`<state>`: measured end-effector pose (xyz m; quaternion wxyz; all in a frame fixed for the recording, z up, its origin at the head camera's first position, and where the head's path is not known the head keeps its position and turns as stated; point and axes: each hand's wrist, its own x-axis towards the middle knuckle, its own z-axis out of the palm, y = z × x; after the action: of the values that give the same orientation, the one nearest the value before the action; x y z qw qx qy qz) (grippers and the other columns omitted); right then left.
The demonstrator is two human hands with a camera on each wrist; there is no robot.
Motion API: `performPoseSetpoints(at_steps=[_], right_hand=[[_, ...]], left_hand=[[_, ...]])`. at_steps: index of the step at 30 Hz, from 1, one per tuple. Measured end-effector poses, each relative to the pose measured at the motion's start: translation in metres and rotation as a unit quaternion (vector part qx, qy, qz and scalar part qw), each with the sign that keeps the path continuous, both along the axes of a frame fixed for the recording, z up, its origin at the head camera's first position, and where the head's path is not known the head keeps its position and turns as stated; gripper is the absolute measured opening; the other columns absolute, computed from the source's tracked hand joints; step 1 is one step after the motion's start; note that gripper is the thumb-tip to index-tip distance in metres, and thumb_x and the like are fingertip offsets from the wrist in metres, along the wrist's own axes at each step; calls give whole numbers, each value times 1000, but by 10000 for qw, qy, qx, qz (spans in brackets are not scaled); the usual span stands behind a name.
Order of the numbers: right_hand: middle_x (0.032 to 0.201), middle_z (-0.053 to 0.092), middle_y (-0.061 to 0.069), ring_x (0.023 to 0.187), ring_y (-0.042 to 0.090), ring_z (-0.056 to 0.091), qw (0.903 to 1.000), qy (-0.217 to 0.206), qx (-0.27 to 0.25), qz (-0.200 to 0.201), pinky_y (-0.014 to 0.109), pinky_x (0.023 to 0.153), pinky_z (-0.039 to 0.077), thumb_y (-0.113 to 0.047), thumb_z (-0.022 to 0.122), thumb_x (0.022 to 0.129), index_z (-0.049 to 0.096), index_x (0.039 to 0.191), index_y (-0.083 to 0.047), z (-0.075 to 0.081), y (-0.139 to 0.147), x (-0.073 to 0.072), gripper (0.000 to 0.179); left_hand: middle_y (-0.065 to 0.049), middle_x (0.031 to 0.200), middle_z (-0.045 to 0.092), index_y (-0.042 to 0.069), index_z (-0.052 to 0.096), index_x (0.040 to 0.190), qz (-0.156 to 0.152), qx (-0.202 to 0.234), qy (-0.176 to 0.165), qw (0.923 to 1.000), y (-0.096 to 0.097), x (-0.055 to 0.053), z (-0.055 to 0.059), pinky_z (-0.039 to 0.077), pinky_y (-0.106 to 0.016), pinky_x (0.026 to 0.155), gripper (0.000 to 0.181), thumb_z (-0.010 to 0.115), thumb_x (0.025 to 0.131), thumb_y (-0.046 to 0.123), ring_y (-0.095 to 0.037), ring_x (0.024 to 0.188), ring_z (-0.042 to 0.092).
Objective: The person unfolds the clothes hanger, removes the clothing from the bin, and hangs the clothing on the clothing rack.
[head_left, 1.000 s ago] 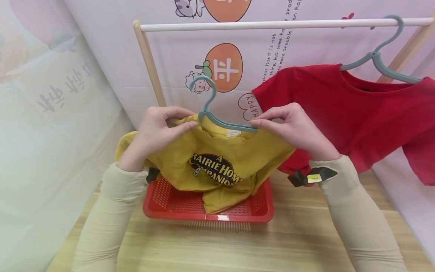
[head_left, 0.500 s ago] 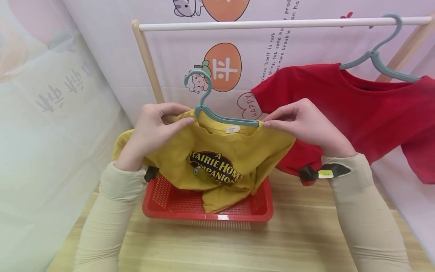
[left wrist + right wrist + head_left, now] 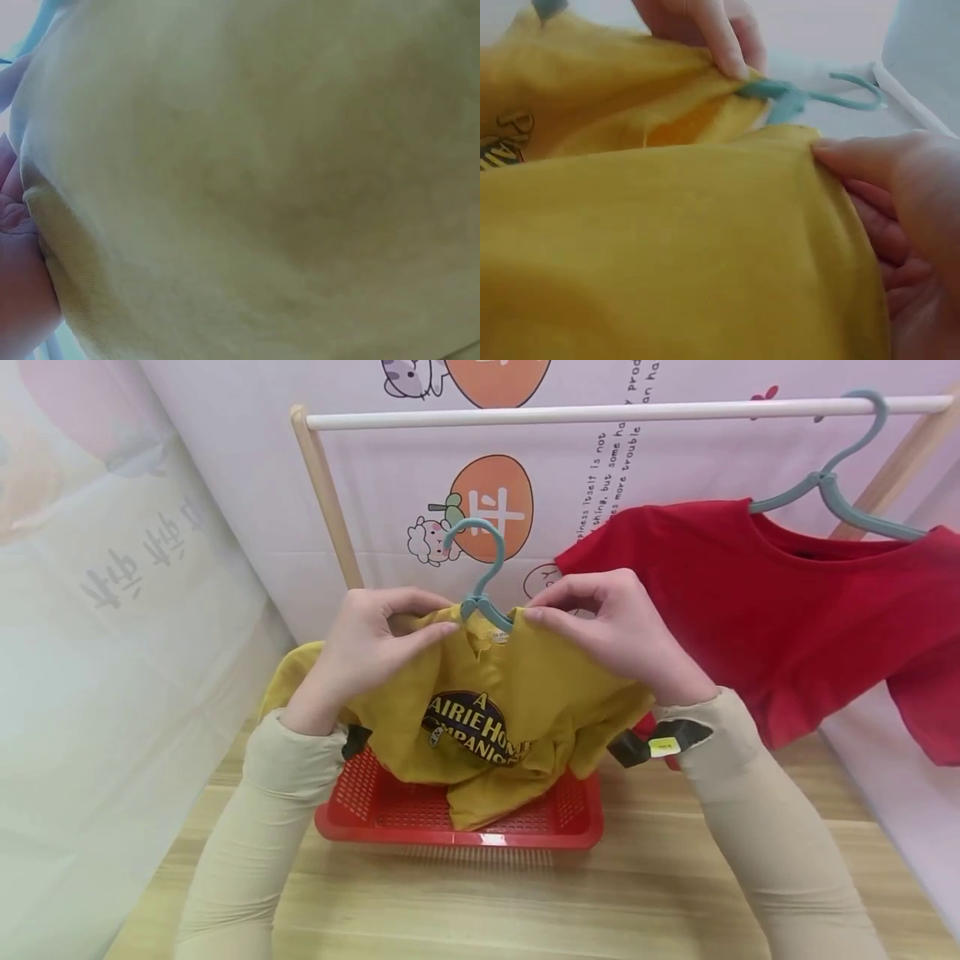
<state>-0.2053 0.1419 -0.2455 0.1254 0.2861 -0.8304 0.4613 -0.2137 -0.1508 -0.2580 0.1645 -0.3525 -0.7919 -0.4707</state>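
Note:
A yellow T-shirt [image 3: 480, 693] with dark oval lettering hangs between both hands, its lower part reaching into the red basket [image 3: 459, 838]. My left hand [image 3: 382, 643] pinches its shoulder beside the collar, thumb in front. On the other side of the neck opening my right hand [image 3: 607, 618] pinches the other shoulder. A blue-green hanger [image 3: 487, 547] rises out of the collar, hook upward; its arms lie mostly hidden inside the shirt. In the right wrist view the hanger [image 3: 784, 97] shows between the two hands. Yellow cloth [image 3: 247, 180] fills most of the left wrist view.
Behind stands a rack with a white rail [image 3: 525, 417] and wooden posts [image 3: 326, 497]. A red T-shirt [image 3: 720, 593] hangs from it at right on a similar hanger [image 3: 840, 502]. The basket stands on a wood-grain surface [image 3: 450, 902] before a printed backdrop.
My right hand first moved outward along the hanger to the shirt's shoulder, then came left, drawing the collar narrower. The hanger hook has shifted right, and my left hand a little right too.

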Motion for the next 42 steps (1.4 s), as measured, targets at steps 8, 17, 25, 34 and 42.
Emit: performPoseSetpoints(at_steps=[8,17,25,34,42], right_hand=[[94,75,-6,78,15,65,9880,-168,1505,-313,25,66,55,-32,82,89,81,112,-21,20,13,7,26],[94,75,-4,81,17,65,9860,-248,1495,-699,22,67,54,-37,81,89,80,113,-20,30,42,13,30],[91,76,-1,73,20,67,9880,-217,1177,-980,20,60,53,-32,83,87,81,111,-19,37,66,15,27],[90,76,0,71,20,68,9858,-477,999,-1259,21,58,55,-28,83,88,79,115,-12,38,83,15,31],[92,76,2,77,19,68,9849,-751,646,-1418,19,62,55,-26,82,89,78,118,-12,39,97,19,32]], left_hand=[[1,96,76,6,80,104,260,275,131,9992,-7,4,10,58,-24,72,15,81,89,10,-12,78,72],[5,83,74,11,83,95,945,-273,351,9945,-34,1,21,45,-22,54,13,83,89,23,-13,63,58],[-1,96,75,8,79,109,1048,126,-330,9939,-62,-4,24,55,-21,69,19,77,94,19,-16,81,69],[-1,94,77,-1,80,103,1194,713,-127,9902,-80,-7,15,53,-20,72,14,74,95,9,-12,82,70],[5,93,76,2,80,100,2198,1249,98,9675,-103,-16,10,51,-19,70,15,74,96,15,-10,79,67]])
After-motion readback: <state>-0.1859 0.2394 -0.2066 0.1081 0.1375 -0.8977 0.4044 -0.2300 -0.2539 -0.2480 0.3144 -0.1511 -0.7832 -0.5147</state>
